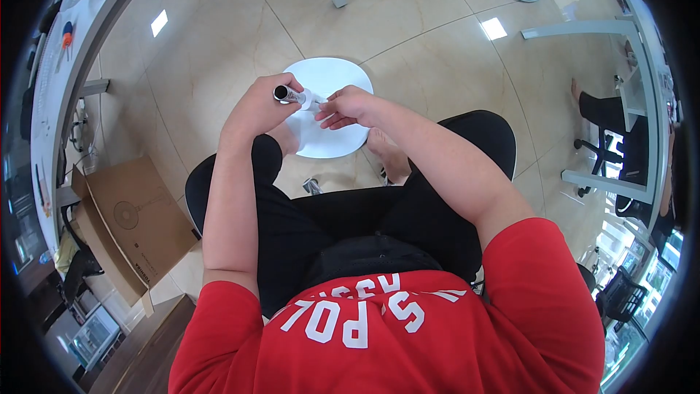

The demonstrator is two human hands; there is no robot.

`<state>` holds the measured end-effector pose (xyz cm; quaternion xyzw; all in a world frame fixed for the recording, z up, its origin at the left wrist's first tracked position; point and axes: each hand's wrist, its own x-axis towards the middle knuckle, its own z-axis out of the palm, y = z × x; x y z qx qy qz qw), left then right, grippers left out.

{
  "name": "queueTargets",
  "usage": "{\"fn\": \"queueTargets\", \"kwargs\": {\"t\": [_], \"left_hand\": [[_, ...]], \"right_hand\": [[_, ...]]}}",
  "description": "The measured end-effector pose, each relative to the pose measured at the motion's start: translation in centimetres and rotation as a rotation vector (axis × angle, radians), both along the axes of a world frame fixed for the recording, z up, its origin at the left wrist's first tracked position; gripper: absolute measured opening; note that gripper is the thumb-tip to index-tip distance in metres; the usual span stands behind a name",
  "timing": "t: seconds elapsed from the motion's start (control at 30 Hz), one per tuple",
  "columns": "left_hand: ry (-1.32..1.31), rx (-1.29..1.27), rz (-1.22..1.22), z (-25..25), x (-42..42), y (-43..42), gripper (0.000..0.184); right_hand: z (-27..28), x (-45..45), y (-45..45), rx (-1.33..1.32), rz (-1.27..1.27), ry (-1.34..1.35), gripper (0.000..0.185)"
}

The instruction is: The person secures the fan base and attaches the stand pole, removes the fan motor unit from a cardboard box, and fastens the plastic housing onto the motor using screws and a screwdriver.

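Between my knees, above a round white disc (332, 142), both my hands are close together. My left hand (259, 106) is wrapped round a slim cylindrical object (284, 93) with a dark, silver-rimmed end that points up and left. My right hand (351, 108) has its thumb and index finger pinched at a small whitish part beside the cylinder's other end; its other fingers are curled. The small part is too bright and small to make out. The white disc lies low, near the tiled floor.
An open cardboard box (149, 222) stands on the floor at the left. A table edge (91, 33) with an orange-handled screwdriver (67, 35) runs along the left. At the right are table legs (609, 184), chairs and part of another person (601, 111).
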<state>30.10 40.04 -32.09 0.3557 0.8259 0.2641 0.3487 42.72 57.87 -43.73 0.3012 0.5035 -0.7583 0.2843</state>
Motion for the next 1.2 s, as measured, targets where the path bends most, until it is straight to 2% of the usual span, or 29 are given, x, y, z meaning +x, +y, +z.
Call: {"fn": "queueTargets", "kwargs": {"t": [0.27,0.33,0.47,0.57,0.63,0.93,1.03,1.2], "left_hand": [[-0.004,0.016,-0.012,0.0,-0.1,0.1,0.025],[-0.023,0.032,0.001,0.1,0.0,0.0,0.025],[-0.007,0.025,0.004,-0.3,-0.1,-0.1,0.025],[-0.003,0.019,0.009,-0.3,-0.1,-0.1,0.025],[-0.006,-0.004,0.012,0.0,0.0,0.1,0.025],[-0.023,0.024,0.002,0.1,0.1,0.1,0.024],[-0.009,0.030,-0.015,0.0,0.0,0.0,0.024],[-0.021,-0.009,-0.014,0.0,0.1,0.1,0.024]], "right_hand": [[-1.8,0.0,-0.3,-0.060,0.029,-0.091,0.039],[-2.2,0.1,-0.8,-0.031,-0.135,-0.008,0.038],[1.2,0.1,-0.3,0.066,-0.151,-0.011,0.040],[1.3,-0.4,0.0,-0.001,-0.099,-0.032,0.041],[1.0,-0.7,0.3,-0.029,0.022,-0.007,0.041],[-0.2,-0.1,0.2,0.017,0.099,-0.084,0.040],[-1.0,0.1,-0.7,0.136,-0.043,0.008,0.038],[-1.2,0.3,-0.9,0.152,-0.161,0.032,0.034]]}}
